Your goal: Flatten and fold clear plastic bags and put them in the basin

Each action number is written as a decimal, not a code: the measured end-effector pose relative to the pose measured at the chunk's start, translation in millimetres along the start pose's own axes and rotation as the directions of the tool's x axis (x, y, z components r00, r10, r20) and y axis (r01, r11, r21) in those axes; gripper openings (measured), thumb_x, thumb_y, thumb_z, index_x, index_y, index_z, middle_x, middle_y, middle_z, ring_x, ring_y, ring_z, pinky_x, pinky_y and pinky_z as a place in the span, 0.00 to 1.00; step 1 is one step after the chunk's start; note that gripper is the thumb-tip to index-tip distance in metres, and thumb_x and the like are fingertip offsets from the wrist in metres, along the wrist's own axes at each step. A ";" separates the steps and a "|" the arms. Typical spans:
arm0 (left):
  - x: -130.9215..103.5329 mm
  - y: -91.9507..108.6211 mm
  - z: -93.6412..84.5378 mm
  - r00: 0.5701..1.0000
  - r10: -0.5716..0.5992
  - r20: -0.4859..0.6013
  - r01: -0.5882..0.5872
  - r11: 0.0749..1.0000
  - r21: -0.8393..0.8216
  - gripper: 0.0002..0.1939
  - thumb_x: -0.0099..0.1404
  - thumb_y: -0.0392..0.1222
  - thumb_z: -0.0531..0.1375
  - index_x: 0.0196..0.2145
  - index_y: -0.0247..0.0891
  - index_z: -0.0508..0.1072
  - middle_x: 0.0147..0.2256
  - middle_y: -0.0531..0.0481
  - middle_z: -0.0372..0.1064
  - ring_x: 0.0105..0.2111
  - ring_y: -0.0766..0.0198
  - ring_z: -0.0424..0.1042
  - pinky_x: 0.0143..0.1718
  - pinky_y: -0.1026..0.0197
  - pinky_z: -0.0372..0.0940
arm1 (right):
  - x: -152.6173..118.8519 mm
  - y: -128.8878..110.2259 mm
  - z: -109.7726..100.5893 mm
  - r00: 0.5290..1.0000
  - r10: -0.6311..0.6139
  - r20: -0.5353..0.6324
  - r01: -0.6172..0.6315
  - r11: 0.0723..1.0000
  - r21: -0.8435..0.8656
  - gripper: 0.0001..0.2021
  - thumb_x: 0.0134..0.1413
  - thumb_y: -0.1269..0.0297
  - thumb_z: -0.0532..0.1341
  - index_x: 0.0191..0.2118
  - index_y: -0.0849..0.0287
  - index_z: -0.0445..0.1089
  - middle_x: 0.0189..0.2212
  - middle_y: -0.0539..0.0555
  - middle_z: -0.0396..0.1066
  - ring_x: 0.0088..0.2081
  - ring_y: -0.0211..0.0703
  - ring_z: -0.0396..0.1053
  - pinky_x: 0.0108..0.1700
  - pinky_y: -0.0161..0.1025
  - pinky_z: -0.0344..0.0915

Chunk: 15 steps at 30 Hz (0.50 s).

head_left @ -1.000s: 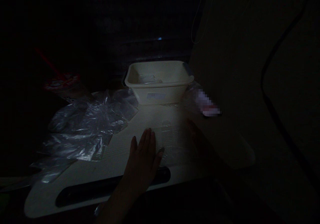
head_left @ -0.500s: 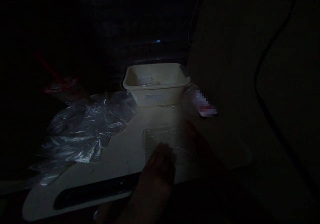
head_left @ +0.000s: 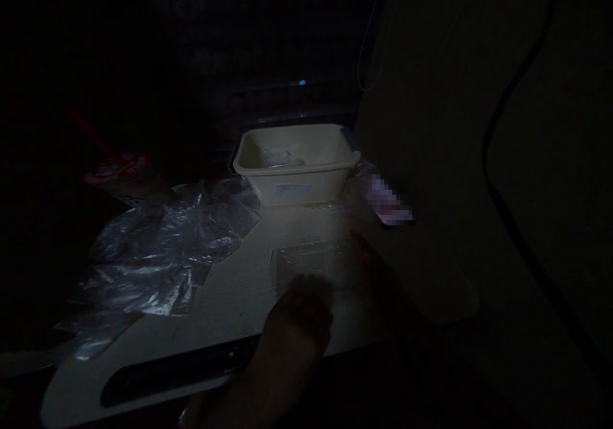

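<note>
The scene is very dark. On the white board [head_left: 215, 308] lies a clear plastic bag [head_left: 297, 263], flat near the middle. My left hand [head_left: 301, 314] rests at the bag's lower edge, its fingers curled and blurred; whether they pinch the plastic cannot be made out. My right hand [head_left: 371, 260] is in deep shadow at the bag's right side, and its fingers barely show. Behind the bag stands a cream plastic tub [head_left: 297, 183] with some clear plastic inside.
A pile of crumpled clear bags [head_left: 153, 256] covers the board's left side. Behind it is a cup [head_left: 129, 177] with a red straw. Right of the tub lies a pixelated pink and white object [head_left: 389, 202]. A dark cable [head_left: 507, 205] runs down the right side.
My left hand has shifted slightly down and left at the bag's lower edge. The view has moved a little; the bag and tub look otherwise the same.
</note>
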<state>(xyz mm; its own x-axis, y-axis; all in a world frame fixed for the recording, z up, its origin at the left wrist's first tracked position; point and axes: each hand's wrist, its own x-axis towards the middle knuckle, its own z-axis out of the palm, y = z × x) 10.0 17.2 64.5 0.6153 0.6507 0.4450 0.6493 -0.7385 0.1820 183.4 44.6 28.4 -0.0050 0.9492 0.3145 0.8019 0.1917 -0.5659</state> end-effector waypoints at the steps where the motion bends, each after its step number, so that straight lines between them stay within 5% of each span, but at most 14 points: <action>1: 0.7 -2.6 -3.3 0.999 -0.054 -0.005 0.054 0.997 -0.062 0.11 0.56 0.31 0.49 0.29 0.33 0.70 0.29 0.45 0.71 0.30 0.61 0.70 0.31 0.58 0.66 | 0.4 0.6 -1.0 1.000 0.006 0.002 -0.006 1.000 0.018 0.23 0.56 0.55 0.36 0.57 0.53 0.44 0.53 0.52 0.54 0.51 0.43 0.55 0.48 0.43 0.58; 5: 6.3 -12.9 -23.8 0.949 -0.312 0.041 0.302 0.866 -0.398 0.10 0.51 0.33 0.51 0.28 0.34 0.71 0.27 0.47 0.71 0.26 0.64 0.70 0.25 0.64 0.65 | 6.7 4.1 -7.9 1.000 0.024 0.006 -0.024 0.996 0.082 0.24 0.57 0.57 0.33 0.54 0.57 0.52 0.49 0.54 0.60 0.48 0.41 0.60 0.45 0.40 0.61; 7: 12.0 -18.0 -36.9 0.862 -0.484 0.151 0.477 0.672 -0.567 0.07 0.49 0.34 0.53 0.25 0.36 0.71 0.24 0.50 0.71 0.24 0.65 0.70 0.24 0.66 0.63 | 14.2 4.4 -11.5 0.999 0.042 0.007 -0.042 0.988 0.147 0.25 0.57 0.59 0.31 0.51 0.60 0.56 0.47 0.55 0.63 0.46 0.40 0.62 0.43 0.39 0.62; 9: 19.9 -24.4 -49.7 0.731 -0.630 0.264 0.600 0.408 -0.688 0.04 0.48 0.37 0.55 0.21 0.37 0.70 0.20 0.54 0.69 0.20 0.67 0.68 0.20 0.68 0.61 | 24.7 2.1 -13.9 0.998 0.016 0.062 -0.030 0.971 0.239 0.27 0.57 0.63 0.28 0.51 0.62 0.57 0.45 0.57 0.64 0.45 0.39 0.63 0.42 0.39 0.62; 12: 33.2 -37.2 -63.7 0.562 -0.751 0.348 0.594 0.073 -0.801 0.06 0.49 0.42 0.56 0.21 0.37 0.68 0.18 0.56 0.67 0.17 0.68 0.65 0.19 0.67 0.60 | 43.6 -7.2 -16.1 0.978 -0.112 0.178 0.051 0.948 0.314 0.30 0.56 0.70 0.24 0.50 0.60 0.58 0.42 0.56 0.67 0.43 0.38 0.65 0.41 0.41 0.61; 15: 42.7 -53.1 -66.1 0.503 -0.815 0.288 0.526 0.024 -0.850 0.07 0.49 0.43 0.55 0.23 0.36 0.68 0.18 0.55 0.67 0.18 0.67 0.65 0.19 0.66 0.60 | 63.0 -20.9 -16.4 0.928 -0.215 0.303 0.094 0.925 0.367 0.31 0.56 0.72 0.24 0.47 0.58 0.62 0.38 0.55 0.70 0.40 0.37 0.67 0.40 0.41 0.61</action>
<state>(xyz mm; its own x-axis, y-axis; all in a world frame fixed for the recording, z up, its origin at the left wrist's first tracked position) -27.7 72.6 131.7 -0.0905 0.9801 -0.1769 -0.0413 0.1738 0.9839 176.1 96.4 72.6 -0.3583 0.9156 0.1824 0.5222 0.3585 -0.7738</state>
